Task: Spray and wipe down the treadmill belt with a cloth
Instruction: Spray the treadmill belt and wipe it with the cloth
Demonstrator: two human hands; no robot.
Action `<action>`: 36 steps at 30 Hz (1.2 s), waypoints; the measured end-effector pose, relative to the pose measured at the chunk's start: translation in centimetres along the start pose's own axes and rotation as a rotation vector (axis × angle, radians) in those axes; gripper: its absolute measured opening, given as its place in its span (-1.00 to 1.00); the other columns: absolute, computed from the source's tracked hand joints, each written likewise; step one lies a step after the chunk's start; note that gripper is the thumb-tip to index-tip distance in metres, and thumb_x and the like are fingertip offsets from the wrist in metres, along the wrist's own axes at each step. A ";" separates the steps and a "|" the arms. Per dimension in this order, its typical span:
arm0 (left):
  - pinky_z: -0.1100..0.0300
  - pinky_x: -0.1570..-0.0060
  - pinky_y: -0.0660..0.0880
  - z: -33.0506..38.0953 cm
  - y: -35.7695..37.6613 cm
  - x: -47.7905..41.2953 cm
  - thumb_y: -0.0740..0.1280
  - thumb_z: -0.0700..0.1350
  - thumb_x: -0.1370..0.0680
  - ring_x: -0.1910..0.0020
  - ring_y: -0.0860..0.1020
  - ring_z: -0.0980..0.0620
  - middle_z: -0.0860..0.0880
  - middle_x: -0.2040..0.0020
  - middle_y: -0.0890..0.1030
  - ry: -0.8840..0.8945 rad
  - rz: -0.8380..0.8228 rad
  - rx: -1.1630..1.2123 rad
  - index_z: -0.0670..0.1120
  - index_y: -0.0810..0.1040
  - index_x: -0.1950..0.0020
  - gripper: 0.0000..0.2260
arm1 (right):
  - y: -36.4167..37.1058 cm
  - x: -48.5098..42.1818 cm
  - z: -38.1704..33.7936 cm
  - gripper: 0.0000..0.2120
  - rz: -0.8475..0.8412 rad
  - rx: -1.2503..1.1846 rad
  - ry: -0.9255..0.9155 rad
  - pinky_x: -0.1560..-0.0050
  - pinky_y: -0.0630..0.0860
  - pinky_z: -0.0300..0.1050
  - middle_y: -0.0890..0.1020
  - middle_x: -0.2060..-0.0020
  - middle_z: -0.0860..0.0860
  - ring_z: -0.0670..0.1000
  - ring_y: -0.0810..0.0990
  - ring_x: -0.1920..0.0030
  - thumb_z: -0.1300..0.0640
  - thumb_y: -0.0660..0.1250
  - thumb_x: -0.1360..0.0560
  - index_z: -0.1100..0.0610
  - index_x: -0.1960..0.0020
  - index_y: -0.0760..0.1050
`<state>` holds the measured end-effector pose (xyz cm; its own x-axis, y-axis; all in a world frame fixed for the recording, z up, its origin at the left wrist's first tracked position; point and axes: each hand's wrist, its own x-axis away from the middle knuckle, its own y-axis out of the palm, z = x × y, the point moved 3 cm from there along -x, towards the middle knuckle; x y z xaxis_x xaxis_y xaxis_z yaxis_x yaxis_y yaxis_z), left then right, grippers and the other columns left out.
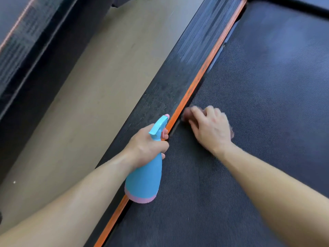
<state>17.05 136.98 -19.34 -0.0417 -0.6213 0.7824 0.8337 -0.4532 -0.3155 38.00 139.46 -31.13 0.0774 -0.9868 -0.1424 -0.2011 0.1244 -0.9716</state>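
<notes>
My left hand grips the neck of a light blue spray bottle with a pink base and pink nozzle tip, held above the treadmill's left edge. My right hand lies palm down on the dark textured treadmill belt, close to the orange strip. It presses a small brownish cloth against the belt; only blurred edges of the cloth show beyond the fingers and behind the hand. The hand is motion-blurred.
A black ribbed side rail runs left of the orange strip. Beige floor lies beyond it, and another dark machine frame stands at the far left. A black front housing edge crosses the top right.
</notes>
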 end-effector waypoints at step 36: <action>0.09 0.04 0.67 -1.0 0.9 -0.5 0.37 -0.20 -0.39 0.19 0.75 -0.10 0.05 -0.12 0.67 0.069 -0.046 -0.009 0.09 0.60 -0.26 -0.55 | 0.6 2.5 -3.0 -0.65 0.083 0.037 0.139 0.14 0.36 0.08 0.52 0.15 0.12 0.20 0.51 0.17 -0.11 0.30 -0.54 0.06 -0.23 0.53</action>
<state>17.23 136.24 -20.60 -0.1184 -0.6421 0.7574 0.8252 -0.4879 -0.2846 35.13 136.78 -31.45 -0.0747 -0.9774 -0.1977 -0.1649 0.2076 -0.9642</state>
